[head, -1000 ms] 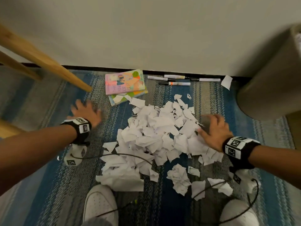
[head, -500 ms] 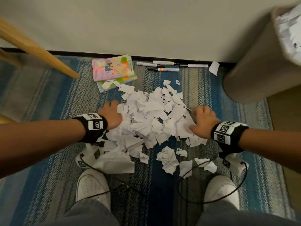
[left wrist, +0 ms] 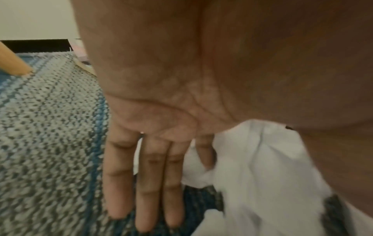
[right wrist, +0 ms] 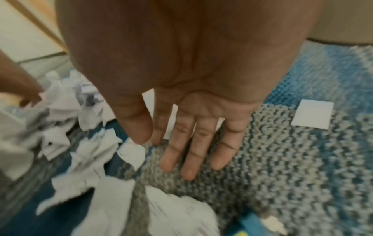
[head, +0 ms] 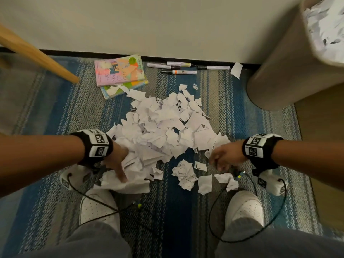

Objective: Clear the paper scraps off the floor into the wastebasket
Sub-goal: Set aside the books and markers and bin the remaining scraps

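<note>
A heap of torn white paper scraps [head: 163,127] lies on the striped rug, with several loose scraps [head: 186,174] nearer my feet. My left hand [head: 119,168] is at the heap's near-left edge, fingers straight, pressing on a large crumpled sheet [head: 126,185]. In the left wrist view the left hand [left wrist: 145,215] shows straight fingers, with white paper [left wrist: 262,175] bunched beside the thumb. My right hand [head: 221,159] hovers at the heap's near-right edge. Seen from the right wrist, the right hand [right wrist: 181,159] is flat and holds nothing, scraps [right wrist: 90,159] to its left. The tan wastebasket [head: 290,71] stands far right, paper inside.
Two books [head: 119,71] and several markers [head: 178,68] lie along the baseboard. A single scrap [head: 236,70] leans against the baseboard near the basket. A wooden leg [head: 37,53] slants in at the far left. My white shoes [head: 98,207] [head: 243,207] and trailing cables are close below the hands.
Both hands have drawn back toward me, from the heap's far sides to its near edge. The left now presses on the large sheet. The right has left the heap.
</note>
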Demonstrator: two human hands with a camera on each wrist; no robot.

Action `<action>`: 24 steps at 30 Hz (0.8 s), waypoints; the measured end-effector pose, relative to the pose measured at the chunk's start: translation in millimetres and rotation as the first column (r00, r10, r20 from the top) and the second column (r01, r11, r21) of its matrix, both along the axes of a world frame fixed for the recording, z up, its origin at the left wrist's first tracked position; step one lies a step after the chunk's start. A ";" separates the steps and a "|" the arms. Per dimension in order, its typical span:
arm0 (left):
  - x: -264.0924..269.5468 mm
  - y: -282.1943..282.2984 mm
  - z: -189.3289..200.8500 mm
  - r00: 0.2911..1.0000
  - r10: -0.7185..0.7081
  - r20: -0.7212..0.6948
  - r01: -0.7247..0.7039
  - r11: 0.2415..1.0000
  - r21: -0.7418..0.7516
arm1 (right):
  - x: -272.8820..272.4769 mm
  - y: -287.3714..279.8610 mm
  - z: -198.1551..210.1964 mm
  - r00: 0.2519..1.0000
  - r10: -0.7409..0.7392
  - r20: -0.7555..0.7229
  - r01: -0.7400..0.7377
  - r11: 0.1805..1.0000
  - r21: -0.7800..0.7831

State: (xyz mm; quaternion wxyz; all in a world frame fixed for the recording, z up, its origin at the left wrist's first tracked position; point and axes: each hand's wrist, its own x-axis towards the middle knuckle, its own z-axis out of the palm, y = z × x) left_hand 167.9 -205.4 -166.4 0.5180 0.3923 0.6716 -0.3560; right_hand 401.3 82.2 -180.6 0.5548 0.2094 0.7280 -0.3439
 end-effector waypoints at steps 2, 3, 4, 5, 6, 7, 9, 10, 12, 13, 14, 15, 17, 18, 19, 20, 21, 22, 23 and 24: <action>6.1 3.2 0.2 0.989 0.135 -0.067 -0.127 0.986 0.109 | -9.4 -0.4 1.2 0.992 -0.107 -0.070 0.106 0.994 -0.027; 8.2 4.8 -3.3 0.981 0.173 -0.087 -0.157 0.973 0.170 | -12.9 -0.4 4.0 0.993 -0.106 -0.054 0.105 0.994 -0.014; 11.3 4.6 -5.1 0.976 0.196 -0.091 -0.172 0.960 0.222 | -14.3 0.7 4.9 0.998 -0.058 0.004 0.058 0.998 0.013; 13.3 5.1 -9.5 0.977 0.182 -0.108 -0.150 0.955 0.257 | -14.6 1.2 5.2 0.996 0.026 0.082 -0.027 0.999 0.017; 15.2 6.1 -12.1 0.978 0.170 -0.125 -0.127 0.947 0.294 | -11.8 1.3 3.5 0.977 0.119 0.178 -0.121 0.993 0.002; 16.1 5.1 -15.9 0.977 0.145 -0.154 -0.084 0.935 0.345 | -7.4 0.3 0.6 0.946 0.188 0.263 -0.184 0.982 -0.041; 16.1 5.5 -15.9 0.970 0.155 -0.189 -0.055 0.892 0.449 | 2.2 -4.9 -5.9 0.910 0.231 0.343 -0.203 0.972 -0.117; 12.8 7.9 -10.8 0.968 0.166 -0.186 -0.051 0.863 0.503 | 5.7 -6.7 -8.3 0.924 0.208 0.320 -0.182 0.977 -0.111; 2.4 17.2 2.3 0.969 0.169 -0.179 -0.051 0.848 0.527 | 8.4 -11.5 -3.6 0.975 0.125 0.184 -0.118 0.992 -0.049; -4.2 22.8 9.7 0.969 0.151 -0.194 -0.036 0.867 0.496 | 8.7 -11.7 -2.1 0.991 0.096 0.089 -0.094 0.995 -0.023; -10.1 29.2 18.6 0.970 0.110 -0.216 -0.003 0.897 0.441 | 8.5 -9.8 -2.5 0.997 0.078 0.000 -0.078 0.997 -0.007; -13.8 35.4 29.0 0.973 0.053 -0.225 0.038 0.923 0.382 | 6.5 -7.5 -1.9 0.995 0.054 -0.089 -0.054 0.999 0.000; -13.8 45.9 45.6 0.981 -0.061 -0.183 0.111 0.954 0.280 | 0.2 -1.2 2.1 0.964 -0.038 -0.263 0.039 0.999 0.001; -9.4 49.4 52.0 0.978 -0.114 -0.173 0.156 0.955 0.253 | -2.9 1.2 5.1 0.940 -0.043 -0.339 0.055 0.998 0.028; -1.9 50.6 55.5 0.968 -0.171 -0.182 0.214 0.945 0.249 | -4.9 3.0 7.6 0.916 0.021 -0.401 0.015 0.996 0.087; 7.3 49.5 55.1 0.951 -0.226 -0.213 0.279 0.923 0.266 | -6.1 1.0 11.8 0.885 0.158 -0.437 -0.091 0.981 0.172; 17.2 47.0 50.5 0.935 -0.264 -0.236 0.331 0.888 0.320 | -5.9 -2.4 13.8 0.844 0.315 -0.433 -0.221 0.942 0.255; 28.8 43.8 43.6 0.931 -0.289 -0.221 0.357 0.843 0.403 | -3.0 -6.9 12.5 0.796 0.453 -0.401 -0.342 0.884 0.318; 40.0 39.5 34.9 0.932 -0.327 -0.157 0.361 0.788 0.499 | 2.0 -12.6 9.7 0.759 0.554 -0.342 -0.443 0.824 0.353; 49.8 34.8 27.3 0.915 -0.398 -0.071 0.362 0.731 0.578 | 7.7 -17.5 5.7 0.732 0.621 -0.280 -0.519 0.775 0.361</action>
